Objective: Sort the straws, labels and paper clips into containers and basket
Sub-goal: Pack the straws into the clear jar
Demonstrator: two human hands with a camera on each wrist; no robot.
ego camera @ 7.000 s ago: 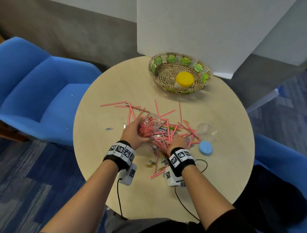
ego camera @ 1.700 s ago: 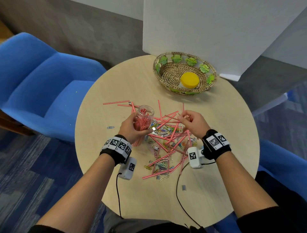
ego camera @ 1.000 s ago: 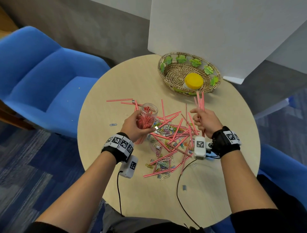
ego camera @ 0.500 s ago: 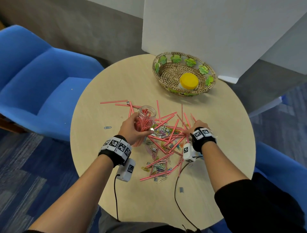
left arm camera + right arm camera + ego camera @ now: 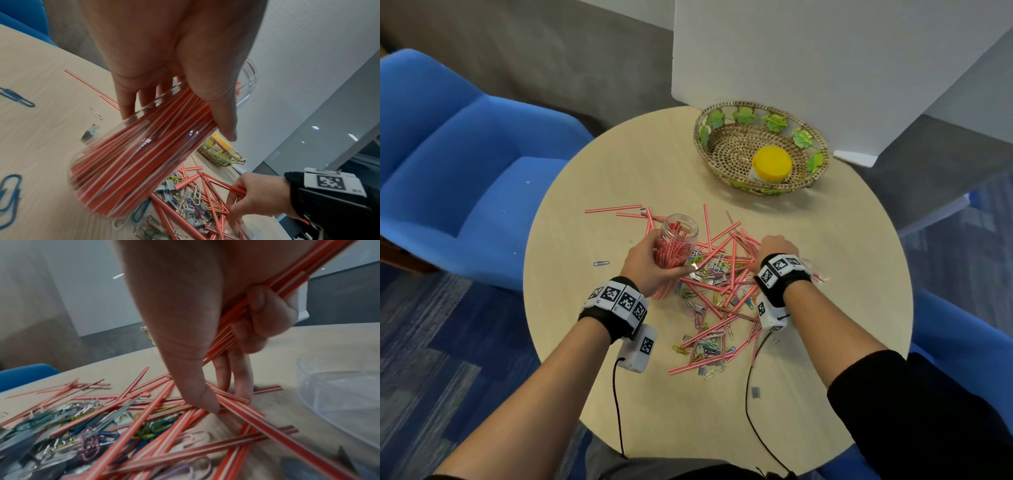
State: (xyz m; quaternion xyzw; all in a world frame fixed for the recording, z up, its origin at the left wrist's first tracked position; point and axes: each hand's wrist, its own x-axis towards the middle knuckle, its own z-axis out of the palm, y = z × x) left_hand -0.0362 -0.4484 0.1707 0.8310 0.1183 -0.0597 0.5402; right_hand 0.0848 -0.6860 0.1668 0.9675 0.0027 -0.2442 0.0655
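My left hand (image 5: 650, 263) grips a clear jar (image 5: 677, 246) packed with red-and-white straws (image 5: 135, 155), tilted, its base near the table. Loose straws (image 5: 717, 240) lie across the table's middle, mixed with coloured paper clips (image 5: 710, 270) and small grey labels (image 5: 756, 392). My right hand (image 5: 774, 245) reaches down into this pile. Its curled fingers (image 5: 259, 318) hold a bundle of straws (image 5: 273, 288) against the palm, while thumb and forefinger pinch at straws (image 5: 236, 404) lying on the table. A woven basket (image 5: 726, 150) at the back holds a yellow-lidded container (image 5: 771, 167).
A clear empty container (image 5: 341, 395) stands just right of my right hand. A blue paper clip (image 5: 601, 263) lies apart at the left. Blue chairs (image 5: 465, 164) flank the round table (image 5: 654, 394). A white panel (image 5: 808, 61) rises behind the basket.
My right hand, which held a bunch of straws upright a second ago, has dropped to the pile and pinches more straws. The left hand keeps the jar in about the same place.
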